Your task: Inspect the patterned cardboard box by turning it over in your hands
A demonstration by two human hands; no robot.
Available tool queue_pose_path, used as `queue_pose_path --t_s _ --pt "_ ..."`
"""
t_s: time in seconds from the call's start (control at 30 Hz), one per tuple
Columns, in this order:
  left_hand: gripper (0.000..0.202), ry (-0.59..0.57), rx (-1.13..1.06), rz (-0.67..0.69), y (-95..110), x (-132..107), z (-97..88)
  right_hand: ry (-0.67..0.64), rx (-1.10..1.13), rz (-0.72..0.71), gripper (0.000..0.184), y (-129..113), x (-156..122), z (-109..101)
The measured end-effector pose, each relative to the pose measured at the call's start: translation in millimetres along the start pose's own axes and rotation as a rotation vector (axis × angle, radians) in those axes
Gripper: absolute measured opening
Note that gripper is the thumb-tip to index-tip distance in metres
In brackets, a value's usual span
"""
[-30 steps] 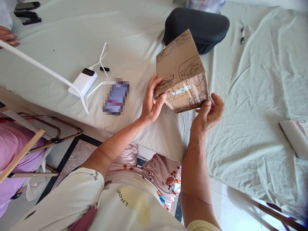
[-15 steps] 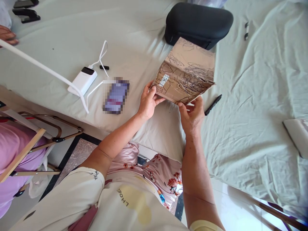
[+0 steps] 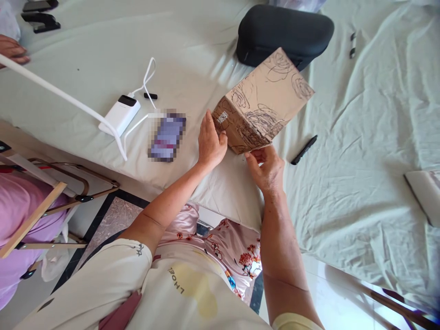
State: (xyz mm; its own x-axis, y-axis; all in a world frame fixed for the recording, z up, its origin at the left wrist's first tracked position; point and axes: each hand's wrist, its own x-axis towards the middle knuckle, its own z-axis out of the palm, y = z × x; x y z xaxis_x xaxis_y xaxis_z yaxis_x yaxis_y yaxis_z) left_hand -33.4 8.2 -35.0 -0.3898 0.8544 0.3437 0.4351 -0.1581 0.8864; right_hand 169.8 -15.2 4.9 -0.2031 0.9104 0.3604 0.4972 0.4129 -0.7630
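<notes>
The right hand [image 3: 266,168] is clamped on the box's [image 3: 271,96] lower edge; whether the left hand [image 3: 212,144], against its side, grips, I can't tell. The box is near the worktop's [image 3: 360,192] front edge.

A case [image 3: 283,34] blocks behind the box [image 3: 270,94]; room opens past the marker [image 3: 304,150].
</notes>
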Motion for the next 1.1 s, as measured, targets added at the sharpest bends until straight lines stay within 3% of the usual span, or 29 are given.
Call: queue_pose_path --t_s 0.17,0.3,0.4,0.53,0.77,0.93,1.1 --pt "0.082 0.029 0.065 0.113 12 -1 -5.3 -0.131 -0.060 -0.077 0.021 -13 -3 -1" --pt "0.079 0.061 0.123 0.311 37 -6 -14.5 -0.107 -0.071 -0.103 0.024 -16 -3 -2" --pt "0.082 -0.011 0.176 0.409 49 -13 -12.6 -0.041 -0.062 -0.077 0.025 -15 -2 -3" --pt "0.063 -0.132 0.209 0.402 49 -17 -4.1 0.062 -0.045 -0.067 0.025 -14 -1 -2" --pt "0.047 -0.147 0.173 0.423 41 -11 -4.9 0.245 -0.058 -0.177 0.030 -15 -2 -4" --pt "0.048 -0.189 0.105 0.418 48 -15 -6.8 0.191 -0.019 -0.303 0.043 -14 -4 -10" --pt "0.051 -0.162 0.043 0.462 49 -16 -4.2 0.122 -0.101 -0.348 0.043 -8 -2 -5"
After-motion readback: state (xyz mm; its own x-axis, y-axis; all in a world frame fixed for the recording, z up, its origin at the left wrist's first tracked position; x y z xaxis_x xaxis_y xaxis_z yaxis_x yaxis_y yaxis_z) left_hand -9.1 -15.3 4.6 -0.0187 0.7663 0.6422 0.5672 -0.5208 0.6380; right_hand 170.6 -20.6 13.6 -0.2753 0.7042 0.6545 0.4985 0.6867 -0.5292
